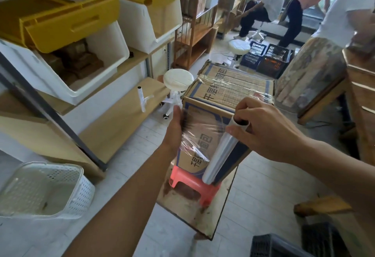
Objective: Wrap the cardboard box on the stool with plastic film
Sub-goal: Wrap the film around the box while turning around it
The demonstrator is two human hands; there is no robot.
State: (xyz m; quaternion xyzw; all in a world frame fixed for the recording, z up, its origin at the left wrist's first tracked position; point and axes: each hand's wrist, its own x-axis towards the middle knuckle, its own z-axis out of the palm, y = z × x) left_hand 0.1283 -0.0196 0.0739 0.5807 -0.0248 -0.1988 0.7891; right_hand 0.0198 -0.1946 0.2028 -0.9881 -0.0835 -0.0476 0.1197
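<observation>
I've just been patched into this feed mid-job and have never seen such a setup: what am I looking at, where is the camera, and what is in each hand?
There is no machine here: these are a person's two bare hands, filmed by one wide-angle camera worn on the head, looking forward and down. The cardboard box stands on a red plastic stool on the floor. The right hand has a grip on the top end of the film roll, held upright against the box's near face. The left hand presses the stretched plastic film flat at the box's left edge. Some film already crosses the box's top. Shelves with storage bins stand to the left.
</observation>
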